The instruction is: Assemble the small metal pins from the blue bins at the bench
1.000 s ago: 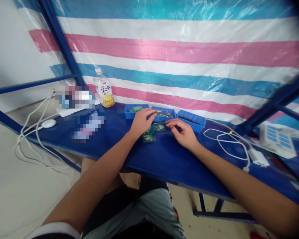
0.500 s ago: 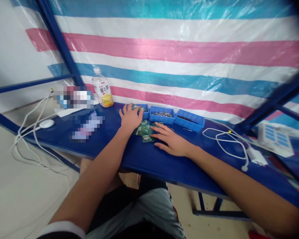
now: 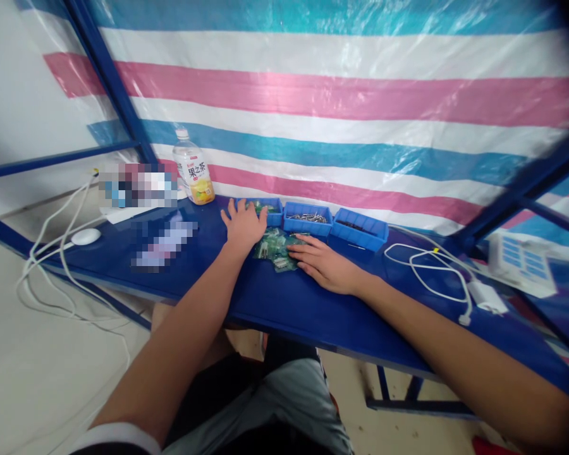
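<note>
Several small green plastic packets (image 3: pixel 277 248) lie in a loose pile on the blue table, with pale and metallic bits showing inside. My right hand (image 3: pixel 329 266) rests at the right side of the pile, fingers stretched out and touching it. My left hand (image 3: pixel 244 225) is at the left blue bin (image 3: pixel 274 215), fingers spread at its near left edge, partly hiding it. More green packets show inside that bin. Beside it stand a middle blue bin (image 3: pixel 308 226) with shiny metal pieces and a right blue bin (image 3: pixel 367 239) with dark thin pieces.
A drink bottle (image 3: pixel 196 174) stands at the back left, near blurred items. A white cable with an adapter (image 3: pixel 487 297) and a white box with blue panels (image 3: pixel 521 262) are at right. A white round object (image 3: pixel 86 237) and cables sit left. Striped sheeting (image 3: pixel 313 101) hangs behind.
My left hand has shifted slightly left, uncovering more of the left bin. My right hand has moved a little to the right, its fingers closer together, and more of the packet pile shows.
</note>
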Available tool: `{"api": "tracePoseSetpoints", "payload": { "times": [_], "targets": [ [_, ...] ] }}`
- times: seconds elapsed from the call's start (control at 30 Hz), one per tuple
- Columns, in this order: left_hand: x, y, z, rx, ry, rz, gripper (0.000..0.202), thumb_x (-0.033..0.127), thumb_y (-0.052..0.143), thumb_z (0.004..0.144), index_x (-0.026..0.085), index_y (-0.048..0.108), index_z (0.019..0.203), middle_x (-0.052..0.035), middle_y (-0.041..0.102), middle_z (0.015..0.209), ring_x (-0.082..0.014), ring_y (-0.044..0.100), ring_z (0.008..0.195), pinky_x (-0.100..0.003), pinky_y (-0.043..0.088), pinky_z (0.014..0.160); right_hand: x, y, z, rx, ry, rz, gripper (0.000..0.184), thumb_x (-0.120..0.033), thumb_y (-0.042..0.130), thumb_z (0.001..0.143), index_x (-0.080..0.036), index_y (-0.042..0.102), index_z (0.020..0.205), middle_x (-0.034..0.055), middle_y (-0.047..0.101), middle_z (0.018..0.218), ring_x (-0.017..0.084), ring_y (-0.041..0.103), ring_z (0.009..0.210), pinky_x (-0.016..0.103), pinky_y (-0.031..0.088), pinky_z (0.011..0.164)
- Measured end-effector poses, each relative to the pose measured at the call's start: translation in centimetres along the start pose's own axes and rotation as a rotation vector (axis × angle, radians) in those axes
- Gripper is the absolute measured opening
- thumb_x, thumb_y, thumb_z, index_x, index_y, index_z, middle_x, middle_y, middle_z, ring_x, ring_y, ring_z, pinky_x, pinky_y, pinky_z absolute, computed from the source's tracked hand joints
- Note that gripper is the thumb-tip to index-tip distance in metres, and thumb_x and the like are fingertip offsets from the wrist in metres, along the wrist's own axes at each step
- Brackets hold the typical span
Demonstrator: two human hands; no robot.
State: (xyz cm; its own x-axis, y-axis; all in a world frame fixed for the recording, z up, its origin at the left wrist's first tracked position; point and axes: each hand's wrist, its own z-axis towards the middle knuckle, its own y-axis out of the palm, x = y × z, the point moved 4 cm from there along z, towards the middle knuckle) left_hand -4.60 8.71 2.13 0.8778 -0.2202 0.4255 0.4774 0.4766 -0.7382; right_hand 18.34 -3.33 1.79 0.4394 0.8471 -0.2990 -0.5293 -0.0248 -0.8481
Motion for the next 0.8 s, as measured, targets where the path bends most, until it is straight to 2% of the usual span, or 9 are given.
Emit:
{"api": "tracePoseSetpoints", "payload": {
  "times": [0.17, 0.27, 0.4, 0.57, 0.7, 0.8],
  "targets": [
    [1.0, -0.7, -0.2, 0.077, 0.099, -0.009, 0.048, 0.047, 0.052, 0.103, 0.022, 0.065, 0.142, -0.0197, 0.047, 0.165, -0.0484, 0.025, 0.16, -0.078, 0.016, 0.126, 0.3, -0.4, 0.1, 0.029, 0.007, -0.015, 0.04, -0.026, 0.049, 0.11, -0.026, 0.067, 0.145, 0.0083, 0.066, 0.153, 0.032, 0.041, 0.159, 0.063, 0.039, 0.13],
    [1.9, -0.9, -0.3, 0.077, 0.174, -0.021, 0.047, 0.044, 0.051, 0.104, 0.02, 0.065, 0.142, -0.0186, 0.048, 0.164, -0.0451, 0.024, 0.162, -0.07, 0.02, 0.129, 0.4, -0.4, 0.1, 0.018, -0.011, -0.014, 0.037, -0.025, 0.05, 0.11, -0.027, 0.071, 0.139, 0.0071, 0.062, 0.157, 0.032, 0.037, 0.161, 0.064, 0.037, 0.13],
    [2.7, -1.1, -0.5, 0.076, 0.263, -0.075, 0.044, 0.042, 0.051, 0.106, 0.018, 0.065, 0.14, -0.0174, 0.05, 0.162, -0.0412, 0.024, 0.162, -0.062, 0.024, 0.13, 0.6, 0.1, 0.1, -0.013, -0.016, -0.037, 0.04, -0.025, 0.05, 0.109, -0.023, 0.067, 0.145, 0.0106, 0.059, 0.16, 0.035, 0.031, 0.164, 0.066, 0.034, 0.131],
    [3.7, -1.5, -0.6, 0.079, 0.368, -0.15, 0.038, 0.04, 0.05, 0.108, 0.02, 0.066, 0.135, -0.0151, 0.056, 0.155, -0.0359, 0.033, 0.158, -0.058, 0.029, 0.129, 0.7, 0.3, 0.2, -0.01, -0.012, -0.048, 0.043, -0.025, 0.048, 0.11, -0.024, 0.064, 0.15, 0.0103, 0.063, 0.155, 0.034, 0.035, 0.162, 0.066, 0.036, 0.13],
    [4.8, -2.5, -1.0, 0.065, 0.478, -0.303, 0.035, 0.04, 0.051, 0.109, 0.019, 0.068, 0.13, -0.0146, 0.065, 0.143, -0.0306, 0.048, 0.148, -0.052, 0.035, 0.128, 0.6, -0.6, 0.3, 0.11, 0.023, -0.022, 0.039, -0.027, 0.05, 0.11, -0.026, 0.068, 0.145, 0.0107, 0.069, 0.146, 0.033, 0.048, 0.153, 0.063, 0.042, 0.127],
    [5.8, -3.0, -1.7, -0.077, 0.531, -0.462, 0.035, 0.042, 0.049, 0.11, 0.02, 0.071, 0.126, -0.0116, 0.073, 0.132, -0.0273, 0.061, 0.135, -0.048, 0.044, 0.122, 0.8, -1.7, 0.1, 0.284, 0.106, 0.025, 0.031, -0.03, 0.055, 0.108, -0.028, 0.073, 0.134, 0.0108, 0.073, 0.135, 0.031, 0.063, 0.135, 0.058, 0.052, 0.118]
  ]
}}
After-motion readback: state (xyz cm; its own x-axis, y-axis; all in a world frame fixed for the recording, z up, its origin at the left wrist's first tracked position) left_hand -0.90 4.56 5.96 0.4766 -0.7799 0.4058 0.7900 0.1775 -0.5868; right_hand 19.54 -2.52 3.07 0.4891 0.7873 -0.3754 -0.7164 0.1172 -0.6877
